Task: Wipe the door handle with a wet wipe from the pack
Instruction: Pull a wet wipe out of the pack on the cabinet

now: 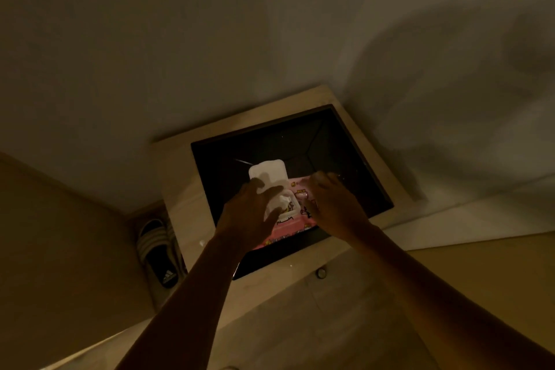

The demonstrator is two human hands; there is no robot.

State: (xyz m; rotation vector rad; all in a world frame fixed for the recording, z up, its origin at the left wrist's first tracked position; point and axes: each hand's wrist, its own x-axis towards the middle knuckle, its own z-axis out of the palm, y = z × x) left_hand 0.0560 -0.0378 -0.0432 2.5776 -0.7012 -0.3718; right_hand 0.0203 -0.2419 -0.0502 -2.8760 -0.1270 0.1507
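A pink wet wipe pack point(289, 227) lies on the black top of a small pale wood cabinet point(183, 189). Its white flip lid point(267, 170) stands open. A crumpled white wipe point(282, 201) pokes out of the opening. My left hand point(250, 215) hovers over the opening, with thumb and forefinger spread on either side of the wipe; the dim light hides whether they pinch it. My right hand point(336, 204) rests on the right end of the pack and holds it down. No door handle is in view.
The cabinet stands in a corner against white walls. A small round knob point(321, 273) sits on its front. Black and white slippers point(159, 249) lie on the floor to the left. The room is very dim.
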